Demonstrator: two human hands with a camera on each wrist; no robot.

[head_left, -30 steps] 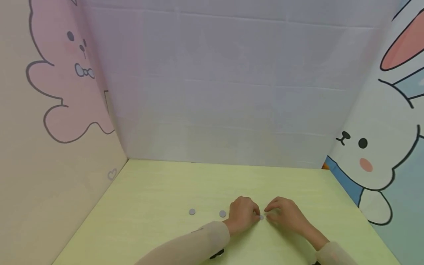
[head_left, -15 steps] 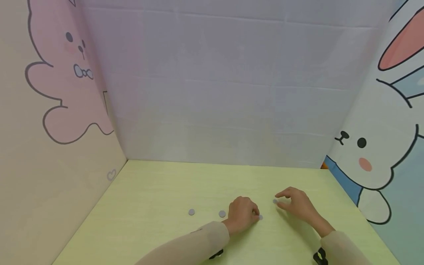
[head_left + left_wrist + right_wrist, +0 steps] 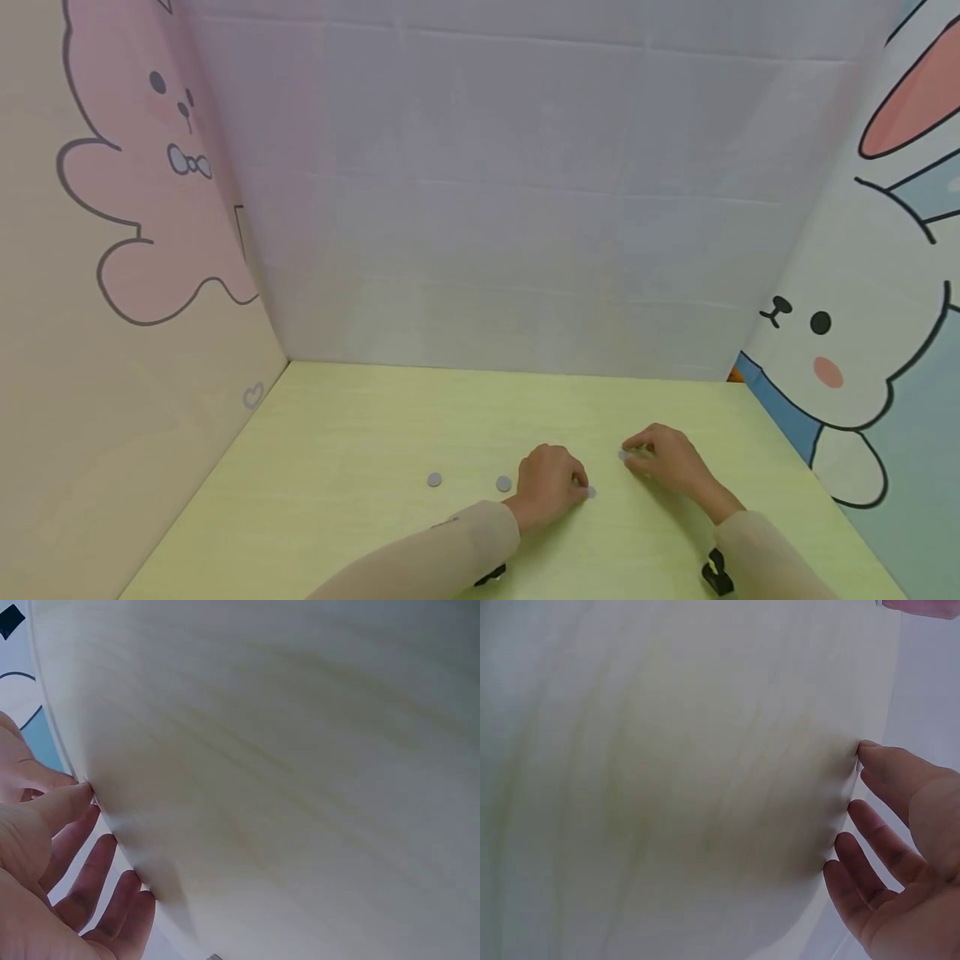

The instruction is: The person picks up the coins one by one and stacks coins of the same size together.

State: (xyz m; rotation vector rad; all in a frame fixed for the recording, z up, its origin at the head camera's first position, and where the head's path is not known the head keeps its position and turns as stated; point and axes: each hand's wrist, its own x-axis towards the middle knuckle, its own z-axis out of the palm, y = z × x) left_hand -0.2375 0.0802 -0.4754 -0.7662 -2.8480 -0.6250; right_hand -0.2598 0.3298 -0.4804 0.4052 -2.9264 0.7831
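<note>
Several small grey discs lie in a loose row on the pale yellow-green tabletop [image 3: 360, 433]. In the head view, a left disc [image 3: 434, 480] and a middle disc [image 3: 503, 484] lie apart from both hands. My left hand [image 3: 549, 487], fingers bent, pinches another grey disc [image 3: 591, 492] at the tabletop between thumb and forefinger. Farther right and a little farther back, my right hand [image 3: 670, 457] has thumb and forefinger around a grey disc [image 3: 623, 455], partly covered by the fingertips. Both wrist views show fingertips down on the table surface.
A plain whitish backdrop [image 3: 480, 208] stands behind the table. Side panels carry a pink bear drawing [image 3: 172, 208] on the left and a white rabbit drawing [image 3: 847, 333] on the right. A black fitting [image 3: 717, 572] shows below the right sleeve.
My right hand has moved from beside the left hand to a spot farther right and back, with a grey disc at its fingertips. The left hand has stayed in place.
</note>
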